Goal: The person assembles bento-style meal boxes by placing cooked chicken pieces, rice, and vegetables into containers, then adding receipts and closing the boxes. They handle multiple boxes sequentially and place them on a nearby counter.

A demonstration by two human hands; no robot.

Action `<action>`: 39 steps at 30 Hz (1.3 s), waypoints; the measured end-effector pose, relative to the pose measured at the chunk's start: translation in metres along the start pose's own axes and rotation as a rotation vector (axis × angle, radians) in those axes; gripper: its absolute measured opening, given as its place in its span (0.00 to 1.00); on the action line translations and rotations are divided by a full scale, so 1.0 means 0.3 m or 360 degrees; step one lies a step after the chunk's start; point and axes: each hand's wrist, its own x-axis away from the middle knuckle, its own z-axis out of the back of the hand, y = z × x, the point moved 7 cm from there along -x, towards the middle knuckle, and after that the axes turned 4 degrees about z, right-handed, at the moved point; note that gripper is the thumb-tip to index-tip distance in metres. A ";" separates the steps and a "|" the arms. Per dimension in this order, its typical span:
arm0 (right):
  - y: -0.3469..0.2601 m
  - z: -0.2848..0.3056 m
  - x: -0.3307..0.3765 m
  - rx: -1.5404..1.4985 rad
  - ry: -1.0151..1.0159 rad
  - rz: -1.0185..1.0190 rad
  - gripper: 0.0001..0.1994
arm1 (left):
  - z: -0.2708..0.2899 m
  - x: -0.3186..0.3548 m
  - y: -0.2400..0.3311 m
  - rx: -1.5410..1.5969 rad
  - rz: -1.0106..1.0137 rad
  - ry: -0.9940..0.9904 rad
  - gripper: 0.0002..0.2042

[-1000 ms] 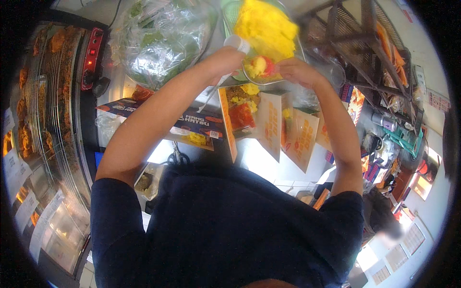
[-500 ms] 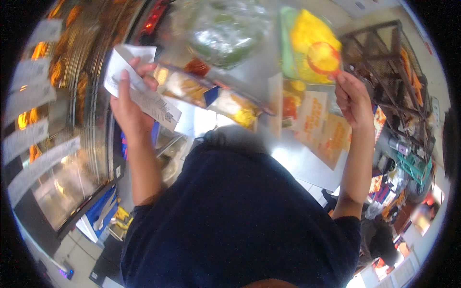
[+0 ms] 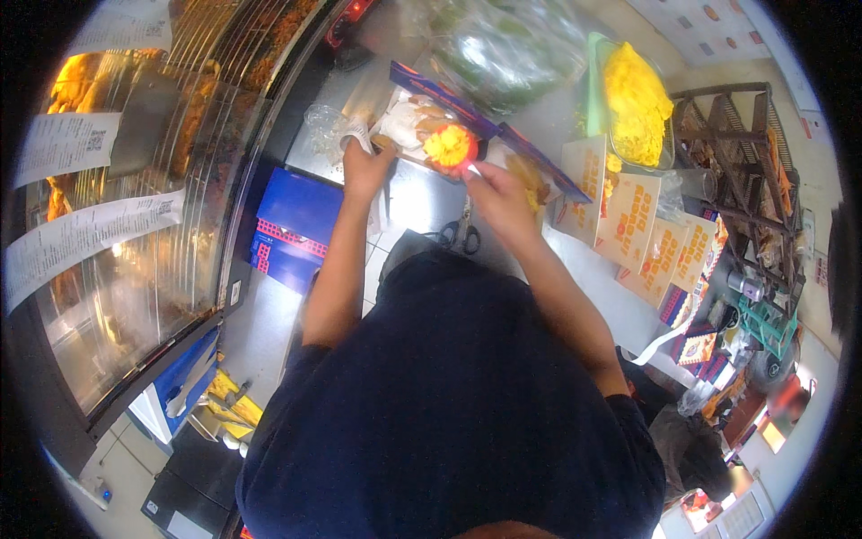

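My right hand [image 3: 503,202] grips the handle of a red scoop [image 3: 470,168] heaped with crumbly yellow food [image 3: 447,144]. The scoop is over an open takeaway box with a dark blue lid [image 3: 431,85], which holds white rice [image 3: 400,121] and brown pieces of food. My left hand [image 3: 366,171] is closed around a crumpled white receipt [image 3: 356,135], at the box's left end; whether its fingers also touch the box I cannot tell. A second open blue-lidded box [image 3: 543,162] stands just right of the first, partly hidden by my right hand.
A tray of yellow food [image 3: 637,103] stands at the far right, beyond stacked printed cartons [image 3: 620,216]. A bag of green leaves [image 3: 512,54] lies behind the boxes. Scissors [image 3: 462,234] lie near me. Left are a closed blue box [image 3: 301,211] and a glass cabinet [image 3: 180,260].
My right hand has brought the scoop from the yellow food tray leftward to the open box. My left hand, with the receipt, has moved right to the box's end.
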 end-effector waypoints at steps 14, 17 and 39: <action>-0.116 0.005 0.012 0.0965 0.0288 0.0731 0.07 | -0.007 0.026 0.001 0.0366 0.0172 -0.0104 0.26; -0.123 0.108 0.074 0.0243 0.0189 0.0238 0.09 | -0.008 0.030 -0.005 0.0345 0.0254 -0.0107 0.25; -0.269 0.425 -0.792 0.1355 -0.0149 0.1104 0.17 | 0.127 0.163 0.512 0.1866 0.0531 -0.0360 0.27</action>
